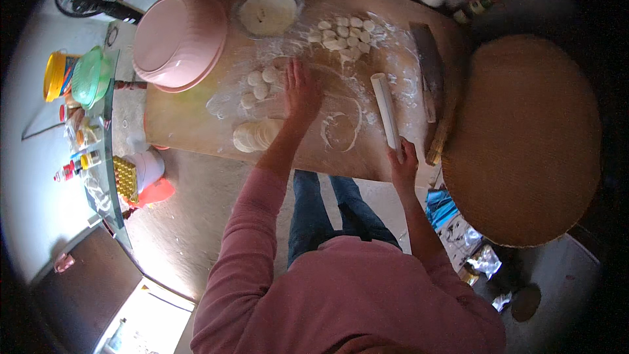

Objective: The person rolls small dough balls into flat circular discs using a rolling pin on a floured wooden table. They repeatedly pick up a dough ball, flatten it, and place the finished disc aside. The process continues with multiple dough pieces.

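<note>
Flour covers the middle of the wooden tabletop (pixel 196 124), and we work over it with both hands. Our left hand (pixel 301 92) lies flat and open on the floured wood, fingers spread, palm down, holding nothing; just beside it to the left sits a stack of rolled dough rounds (pixel 254 135), and a little farther up lie a few small dough lumps (pixel 257 85). Our right hand (pixel 403 165) is at the near edge of the tabletop, its grip closed around the near end of a white rolling pin (pixel 386 110), which lies on the board and points away from us. Between the two hands the flour shows a bare ring-shaped patch (pixel 341 131). At the far side of the board a cluster of cut dough pieces (pixel 344 31) sits in loose flour, near a clear bowl (pixel 268 10) holding a white filling or flour; we cannot tell which. A pink basin (pixel 178 39) rests upside down on the left far corner. A cleaver (pixel 427 65) lies on the right side of the tabletop, and a round woven tray (pixel 521 137) sits beyond the right edge.
</note>
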{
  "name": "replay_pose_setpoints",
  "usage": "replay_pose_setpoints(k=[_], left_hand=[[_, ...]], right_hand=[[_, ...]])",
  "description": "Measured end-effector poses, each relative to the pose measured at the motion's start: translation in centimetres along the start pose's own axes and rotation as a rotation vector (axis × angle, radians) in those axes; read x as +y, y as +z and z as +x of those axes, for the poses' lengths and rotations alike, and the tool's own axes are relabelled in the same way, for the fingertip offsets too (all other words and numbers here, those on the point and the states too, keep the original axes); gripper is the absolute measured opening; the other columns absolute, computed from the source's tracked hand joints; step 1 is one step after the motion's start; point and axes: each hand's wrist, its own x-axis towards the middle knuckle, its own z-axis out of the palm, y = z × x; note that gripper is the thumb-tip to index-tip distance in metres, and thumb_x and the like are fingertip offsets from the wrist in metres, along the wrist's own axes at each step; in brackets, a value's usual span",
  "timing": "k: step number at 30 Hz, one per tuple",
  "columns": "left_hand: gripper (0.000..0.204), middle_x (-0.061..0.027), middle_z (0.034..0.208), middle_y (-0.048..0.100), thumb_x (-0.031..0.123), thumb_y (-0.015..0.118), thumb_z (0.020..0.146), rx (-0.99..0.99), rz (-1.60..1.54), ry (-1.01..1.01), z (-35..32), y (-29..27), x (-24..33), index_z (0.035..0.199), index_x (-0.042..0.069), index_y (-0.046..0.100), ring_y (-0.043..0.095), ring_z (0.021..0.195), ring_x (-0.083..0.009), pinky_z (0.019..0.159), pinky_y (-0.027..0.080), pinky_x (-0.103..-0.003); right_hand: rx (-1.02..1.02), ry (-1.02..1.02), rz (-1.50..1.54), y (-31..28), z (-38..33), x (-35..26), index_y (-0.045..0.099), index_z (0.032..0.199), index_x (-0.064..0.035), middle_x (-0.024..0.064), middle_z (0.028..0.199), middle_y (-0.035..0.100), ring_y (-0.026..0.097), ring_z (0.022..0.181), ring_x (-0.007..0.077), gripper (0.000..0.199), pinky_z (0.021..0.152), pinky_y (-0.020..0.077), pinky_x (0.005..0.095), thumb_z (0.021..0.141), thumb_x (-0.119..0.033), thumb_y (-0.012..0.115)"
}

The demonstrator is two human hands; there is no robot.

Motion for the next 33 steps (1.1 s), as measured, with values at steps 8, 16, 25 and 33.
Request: replay_pose_setpoints(k=[8, 16, 25, 33], left_hand=[[0.049, -0.0213, 0.156, 0.039, 0.016, 0.052, 0.098, -0.34, -0.339, 0.446, -5.4, 1.6, 5.6, 0.144, 0.0, 0.047, 0.028, 0.149, -0.0401, 0.123, 0.022, -0.051], [0.04, -0.0196, 0.143, 0.054, 0.003, 0.053, 0.094, -0.025, -0.404, 0.26, -10.0, -0.2, 3.8, 0.134, 0.0, 0.056, 0.047, 0.137, -0.0391, 0.118, 0.029, -0.058], [0.063, -0.0208, 0.158, 0.036, 0.029, 0.06, 0.097, -0.086, 0.045, 0.197, -4.8, -3.6, 1.7, 0.149, -0.001, 0.04, 0.028, 0.15, -0.036, 0.122, 0.017, -0.059], [0.08, -0.0187, 0.163, 0.028, 0.041, 0.065, 0.094, -0.219, 0.098, 0.239, -6.8, -3.5, 0.8, 0.154, -0.001, 0.034, 0.019, 0.154, -0.0335, 0.123, 0.011, -0.06]], right_hand=[[0.049, -0.028, -0.106, -0.5, -1.0, 2.0, 0.058, 0.127, 0.0028, 0.0139, 0.115, 0.059, 0.061, 0.108, 0.026, 0.043, 0.093, 0.0522, 0.0378, 0.089, -0.008, 0.074], [-0.015, -0.312, -0.369, 0.1, 2.1, -0.3, 0.06, 0.128, -0.0048, 0.0202, 0.123, 0.059, 0.059, 0.112, 0.0406, 0.045, 0.098, 0.0489, 0.0494, 0.085, -0.009, 0.074], [-0.092, -0.752, -0.605, 3.7, 9.4, -3.9, 0.057, 0.133, -0.0076, 0.015, 0.131, 0.059, 0.053, 0.126, 0.0356, 0.053, 0.108, 0.0405, 0.0523, 0.083, -0.004, 0.074], [-0.078, -0.813, -0.725, 4.5, 12.5, -4.3, 0.054, 0.138, -0.0031, 0.0164, 0.146, 0.051, 0.045, 0.138, 0.0361, 0.049, 0.115, 0.0332, 0.0538, 0.092, -0.015, 0.066]])
